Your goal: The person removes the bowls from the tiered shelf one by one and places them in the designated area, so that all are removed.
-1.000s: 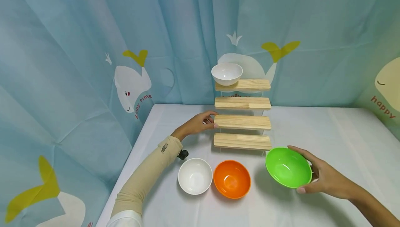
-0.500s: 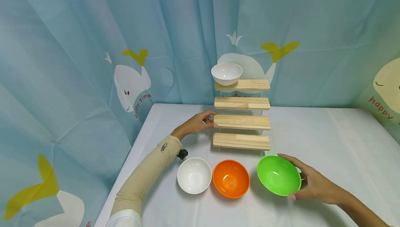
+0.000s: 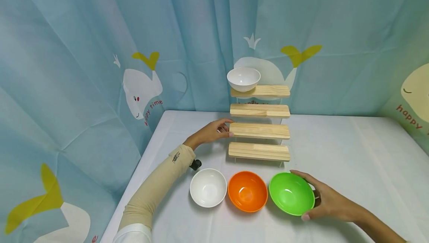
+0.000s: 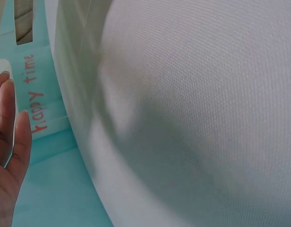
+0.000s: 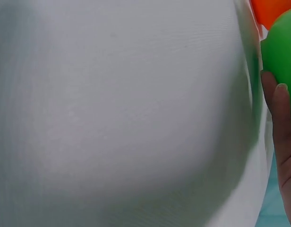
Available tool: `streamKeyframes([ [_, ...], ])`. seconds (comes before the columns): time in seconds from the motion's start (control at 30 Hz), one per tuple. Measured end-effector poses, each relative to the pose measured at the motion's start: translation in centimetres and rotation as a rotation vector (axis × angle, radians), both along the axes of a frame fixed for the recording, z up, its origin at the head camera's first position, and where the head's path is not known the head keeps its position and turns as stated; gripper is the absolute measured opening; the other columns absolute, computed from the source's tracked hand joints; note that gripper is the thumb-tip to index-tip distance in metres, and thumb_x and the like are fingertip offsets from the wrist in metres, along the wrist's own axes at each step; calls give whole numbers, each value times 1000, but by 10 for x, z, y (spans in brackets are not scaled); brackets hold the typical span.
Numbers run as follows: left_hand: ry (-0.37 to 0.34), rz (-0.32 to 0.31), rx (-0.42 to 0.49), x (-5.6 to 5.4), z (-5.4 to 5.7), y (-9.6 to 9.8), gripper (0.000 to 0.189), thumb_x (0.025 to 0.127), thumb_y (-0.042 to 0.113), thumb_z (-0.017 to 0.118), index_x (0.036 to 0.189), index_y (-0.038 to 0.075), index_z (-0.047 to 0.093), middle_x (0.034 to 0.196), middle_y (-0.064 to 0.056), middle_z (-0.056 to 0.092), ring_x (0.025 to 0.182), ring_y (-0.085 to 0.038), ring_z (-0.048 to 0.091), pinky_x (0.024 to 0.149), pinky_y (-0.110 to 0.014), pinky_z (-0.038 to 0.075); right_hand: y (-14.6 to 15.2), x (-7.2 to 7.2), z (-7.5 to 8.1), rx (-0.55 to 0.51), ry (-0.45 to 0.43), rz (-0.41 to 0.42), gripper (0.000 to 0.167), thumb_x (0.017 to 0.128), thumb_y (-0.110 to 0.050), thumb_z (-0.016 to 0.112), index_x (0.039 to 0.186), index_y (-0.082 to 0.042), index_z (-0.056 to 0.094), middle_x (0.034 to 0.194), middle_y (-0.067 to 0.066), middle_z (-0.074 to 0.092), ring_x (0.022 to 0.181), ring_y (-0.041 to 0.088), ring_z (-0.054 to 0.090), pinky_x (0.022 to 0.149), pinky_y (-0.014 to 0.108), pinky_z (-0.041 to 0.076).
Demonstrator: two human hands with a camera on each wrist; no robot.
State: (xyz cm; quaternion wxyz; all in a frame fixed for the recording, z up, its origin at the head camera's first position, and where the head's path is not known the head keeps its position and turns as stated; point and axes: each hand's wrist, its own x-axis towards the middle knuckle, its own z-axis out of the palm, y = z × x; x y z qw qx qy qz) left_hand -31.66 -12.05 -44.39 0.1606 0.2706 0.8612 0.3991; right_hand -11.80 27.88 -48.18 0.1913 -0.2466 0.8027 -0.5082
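Observation:
In the head view my right hand [image 3: 326,202] holds a green bowl [image 3: 291,194] by its right side, thumb at the near rim and fingers at the far side. The bowl is beside an orange bowl [image 3: 247,191], close to its right rim. The right wrist view has fingertips against the green bowl's outer wall [image 5: 281,56]. My left hand [image 3: 212,131] grips the left end of a board on a four-step wooden display stand [image 3: 259,130], thumb in front and index finger behind. The left wrist view shows some left-hand fingers [image 4: 13,137], but not the stand's gripped end.
A white bowl [image 3: 208,188] stands left of the orange one. Another white bowl [image 3: 243,79] sits on the left of the stand's top board. A small black object [image 3: 196,165] shows beside the left sleeve. A patterned blue curtain [image 3: 187,42] hangs behind the white-covered table [image 3: 352,153].
My right hand has moved the green bowl left, toward the near side and lower, to beside the orange bowl. My left hand stays at the stand.

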Motion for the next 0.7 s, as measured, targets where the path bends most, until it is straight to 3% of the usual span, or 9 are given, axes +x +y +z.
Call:
streamKeyframes([
  [0.17, 7, -5, -4, 0, 0, 0, 58, 97, 40, 67, 149, 22, 47, 117, -5, 63, 106, -18, 62, 92, -35, 52, -2, 1, -1, 28, -19, -5, 105, 75, -8, 83, 159, -18, 22, 135, -31, 37, 92, 16, 66, 73, 29, 57],
  [0.7, 15, -4, 4, -2, -2, -1, 56, 98, 40, 66, 148, 23, 47, 116, -4, 63, 107, -18, 62, 91, -34, 53, 5, -1, 1, 29, 3, 88, 108, 75, -7, 83, 161, -14, 18, 142, -29, 32, 96, 16, 66, 73, 30, 57],
])
